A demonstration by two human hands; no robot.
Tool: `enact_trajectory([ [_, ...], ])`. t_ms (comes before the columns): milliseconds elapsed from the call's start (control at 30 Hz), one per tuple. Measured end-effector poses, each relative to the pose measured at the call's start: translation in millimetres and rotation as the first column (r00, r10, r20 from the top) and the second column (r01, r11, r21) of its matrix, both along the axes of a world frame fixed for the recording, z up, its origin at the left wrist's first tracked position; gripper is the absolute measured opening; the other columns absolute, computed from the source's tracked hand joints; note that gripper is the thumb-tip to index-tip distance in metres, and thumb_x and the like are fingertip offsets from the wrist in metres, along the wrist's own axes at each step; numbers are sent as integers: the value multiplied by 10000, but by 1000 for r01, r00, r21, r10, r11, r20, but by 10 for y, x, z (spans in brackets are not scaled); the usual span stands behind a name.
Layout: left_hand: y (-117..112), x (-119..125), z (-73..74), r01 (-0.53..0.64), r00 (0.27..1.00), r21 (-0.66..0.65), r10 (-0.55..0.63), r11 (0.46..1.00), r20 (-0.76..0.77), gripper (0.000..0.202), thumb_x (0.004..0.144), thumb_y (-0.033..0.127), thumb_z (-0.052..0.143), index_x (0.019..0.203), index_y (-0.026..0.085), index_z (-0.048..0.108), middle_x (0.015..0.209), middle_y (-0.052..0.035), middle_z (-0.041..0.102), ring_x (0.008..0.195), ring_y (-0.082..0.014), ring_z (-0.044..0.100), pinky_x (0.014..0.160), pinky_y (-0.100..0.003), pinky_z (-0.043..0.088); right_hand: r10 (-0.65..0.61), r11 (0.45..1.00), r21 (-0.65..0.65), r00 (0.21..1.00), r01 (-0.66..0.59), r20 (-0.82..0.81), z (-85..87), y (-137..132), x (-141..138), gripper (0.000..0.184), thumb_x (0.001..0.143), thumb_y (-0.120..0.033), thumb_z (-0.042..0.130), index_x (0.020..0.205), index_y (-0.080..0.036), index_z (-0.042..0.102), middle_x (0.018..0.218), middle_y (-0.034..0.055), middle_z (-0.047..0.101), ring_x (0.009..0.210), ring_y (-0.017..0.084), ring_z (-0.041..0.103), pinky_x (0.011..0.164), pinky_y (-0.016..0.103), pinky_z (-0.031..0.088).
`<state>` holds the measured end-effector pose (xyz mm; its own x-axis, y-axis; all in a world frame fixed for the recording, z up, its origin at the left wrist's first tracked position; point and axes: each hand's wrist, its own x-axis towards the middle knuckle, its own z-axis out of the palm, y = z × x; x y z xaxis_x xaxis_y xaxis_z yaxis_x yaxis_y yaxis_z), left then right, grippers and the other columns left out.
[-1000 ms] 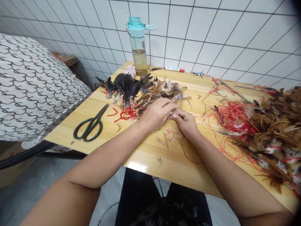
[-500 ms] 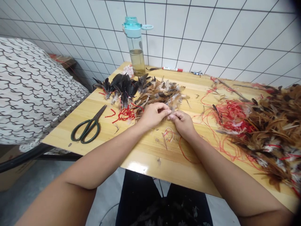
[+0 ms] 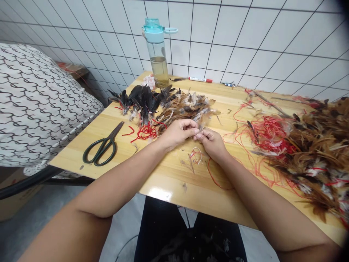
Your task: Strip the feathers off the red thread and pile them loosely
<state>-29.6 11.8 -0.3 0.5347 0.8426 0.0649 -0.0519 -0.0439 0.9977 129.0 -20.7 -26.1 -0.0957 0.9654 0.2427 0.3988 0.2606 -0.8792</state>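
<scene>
Feathers [image 3: 188, 105] lie beside the left hand [image 3: 178, 134]; the marker [image 3: 198, 79] seems illegibly lettered.

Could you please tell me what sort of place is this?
It looks like a small indoor craft corner, perhaps in a home or workshop. On a wooden table by a tiled wall lie loose brown feathers, tangled red thread and scissors.

This looks like a makeshift craft workspace, shown by loose feathers [image 3: 321, 134], tangled red thread [image 3: 272, 133] and scissors [image 3: 109, 138] spread over a wooden table [image 3: 174, 182] beside a tiled wall [image 3: 207, 36].
</scene>
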Motion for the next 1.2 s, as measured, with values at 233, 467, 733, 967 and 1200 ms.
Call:
enact_trajectory([
  [233, 6, -27, 11, -30, 999, -4, 30, 1000, -17, 293, 723, 364, 709, 672, 144, 523, 589, 34, 537, 557, -67, 454, 576, -207, 339, 68, 997, -23, 996, -69, -57, 13, -5, 2, 195, 807, -301, 555, 702, -194, 679, 644, -1, 582, 683, 142, 526, 681, 278, 418],
  [467, -13, -10, 29, -75, 994, 48, 79, 996, -74, 237, 727, 310, 684, 665, 145, 526, 594, 37, 521, 565, -70, 444, 568, -207, 335, 45, 999, -18, 996, -47, -79, -6, 14, 7, 189, 794, -331, 574, 698, -196, 665, 686, 9, 603, 690, 147, 513, 679, 286, 401],
  [733, 71, -114, 103, -217, 917, 471, 344, 855, -202, 108, 789, 199, 608, 870, 149, 660, 835, -16, 623, 736, -108, 550, 717, -246, 440, -77, 989, -146, 954, 36, -289, -3, 15, 30, 317, 807, -490, 588, 673, -205, 560, 571, -41, 427, 534, 103, 358, 544, 261, 304],
  [967, 157, -262, 156, -9, 754, 750, 497, 662, -429, 126, 810, 137, 559, 812, 157, 683, 834, -36, 612, 805, -148, 552, 778, -288, 441, -154, 975, -211, 898, 71, -412, 62, 23, 56, 373, 738, -560, 654, 713, -199, 563, 562, -54, 403, 496, 85, 298, 491, 254, 214],
  [1200, 235, -437, 280, 277, 614, 521, 269, 807, -742, 167, 770, 106, 575, 856, 161, 707, 816, -19, 630, 725, -115, 557, 711, -234, 420, -181, 976, -182, 908, 119, -378, 28, 36, 72, 370, 775, -566, 621, 728, -202, 566, 572, -51, 412, 501, 91, 311, 490, 257, 224],
])
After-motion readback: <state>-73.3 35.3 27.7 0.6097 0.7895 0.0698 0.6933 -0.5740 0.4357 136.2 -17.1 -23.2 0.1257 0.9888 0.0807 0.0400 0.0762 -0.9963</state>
